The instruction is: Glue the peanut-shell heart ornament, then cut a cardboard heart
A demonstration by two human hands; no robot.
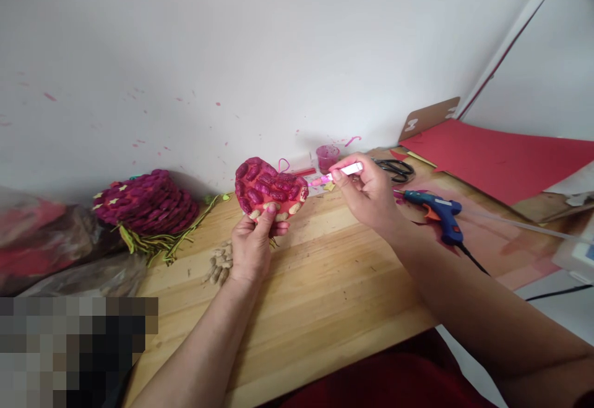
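Note:
My left hand is closed on a red heart covered with peanuts, its thumb pressed on the lower front. Most of the peanuts are painted dark pink; those along the lower edge and right side are bare or partly coloured. A white-handled paintbrush is pinched in my right hand, and its pink tip meets the heart's right edge. Just behind the brush stands a small clear cup stained with pink paint. Loose unpainted peanuts lie on the wooden table beside my left wrist.
A stack of painted peanut hearts with yellow-green tassels sits at left, near plastic bags. To the right are black-handled scissors, a blue glue gun with a cord, and red sheets. A paint-spotted white wall borders the back.

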